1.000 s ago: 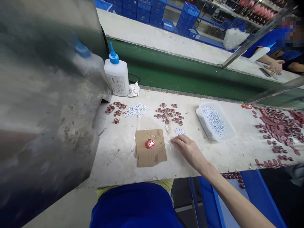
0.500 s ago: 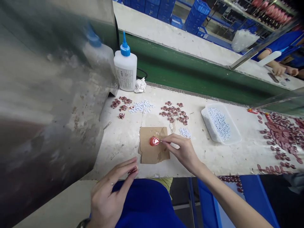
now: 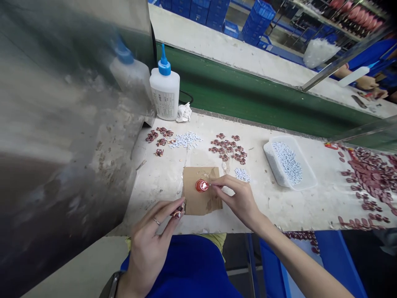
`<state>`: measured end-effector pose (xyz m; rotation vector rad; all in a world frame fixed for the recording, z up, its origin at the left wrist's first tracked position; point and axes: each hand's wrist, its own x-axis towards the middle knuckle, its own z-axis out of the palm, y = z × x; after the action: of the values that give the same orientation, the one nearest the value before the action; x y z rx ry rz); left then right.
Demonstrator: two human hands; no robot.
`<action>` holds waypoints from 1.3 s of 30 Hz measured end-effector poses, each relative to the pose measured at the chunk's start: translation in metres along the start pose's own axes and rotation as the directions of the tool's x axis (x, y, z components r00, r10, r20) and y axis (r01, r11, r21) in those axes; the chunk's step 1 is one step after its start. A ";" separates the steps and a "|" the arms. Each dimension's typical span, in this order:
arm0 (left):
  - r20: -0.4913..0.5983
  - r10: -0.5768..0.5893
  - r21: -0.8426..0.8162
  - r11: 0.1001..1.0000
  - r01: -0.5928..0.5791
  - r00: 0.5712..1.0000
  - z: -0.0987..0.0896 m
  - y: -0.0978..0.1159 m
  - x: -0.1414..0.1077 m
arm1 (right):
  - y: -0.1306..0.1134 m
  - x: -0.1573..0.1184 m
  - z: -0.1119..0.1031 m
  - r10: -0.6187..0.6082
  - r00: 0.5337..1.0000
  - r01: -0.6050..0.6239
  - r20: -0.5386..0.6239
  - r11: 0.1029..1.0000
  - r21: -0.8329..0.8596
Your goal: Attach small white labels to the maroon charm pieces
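Note:
Between the thumb and fingers of my left hand [image 3: 155,240] is a small dark-red figure piece [image 3: 177,212], near the lower left edge of a brown cardboard piece [image 3: 198,205]. A small round red cap [image 3: 200,186] with shiny liquid in it sits on that cardboard. My right hand [image 3: 237,198] pinches a thin stick-like tool, its tip at the right side of the cap; most of the tool is hidden by the fingers. Behind the cardboard lie a cluster of similar dark-red pieces [image 3: 228,145] and a small heap of white-blue bits [image 3: 242,174].
A white bottle with blue nozzle [image 3: 166,93] stands at the back left beside crumpled tissue [image 3: 184,112]. A clear tub [image 3: 305,178] of white-blue bits is to the right, with many reddish parts [image 3: 370,174] beyond it. A metal panel [image 3: 77,124] borders the left. Another person's hands [image 3: 367,85] work across.
My left hand has moved up and right, closer to the cardboard, and the dark-red piece shows more clearly. My right hand stays at the cap with the tool.

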<state>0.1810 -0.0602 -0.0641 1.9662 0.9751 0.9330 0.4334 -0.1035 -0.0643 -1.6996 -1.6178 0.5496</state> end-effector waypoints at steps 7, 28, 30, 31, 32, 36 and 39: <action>-0.094 -0.007 -0.005 1.000 0.006 0.996 0.006 0.017 0.008 | -0.042 -0.009 -0.010 0.115 0.993 -0.104 -0.020 0.953 0.284; -0.105 -0.096 -0.062 0.994 0.090 0.990 0.013 0.024 0.001 | -0.072 -0.022 -0.005 -0.125 0.989 0.111 0.077 0.980 0.164; -0.110 -0.109 -0.081 0.992 0.101 0.988 0.013 0.024 0.003 | -0.071 -0.022 -0.006 -0.144 0.987 0.133 0.066 0.980 0.150; -0.113 -0.124 -0.102 0.988 0.113 0.986 0.013 0.025 0.005 | -0.070 -0.021 -0.006 -0.123 0.990 0.108 0.067 0.976 0.190; -0.115 -0.137 -0.125 0.985 0.123 0.984 0.013 0.026 0.006 | -0.070 -0.020 -0.006 -0.080 0.994 0.059 0.070 0.965 0.256; -0.065 -0.157 -0.183 0.973 0.143 0.985 0.016 0.025 0.013 | -0.069 -0.014 -0.004 0.128 0.982 -0.182 0.142 0.846 0.501; 0.018 -0.168 -0.185 0.968 0.168 0.986 0.017 0.020 0.009 | -0.067 -0.007 0.000 0.156 0.959 -0.256 0.236 0.829 0.496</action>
<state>0.2057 -0.0667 -0.0529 1.7012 0.9989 0.8918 0.3873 -0.1126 -0.0159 -1.4367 -1.2455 1.1753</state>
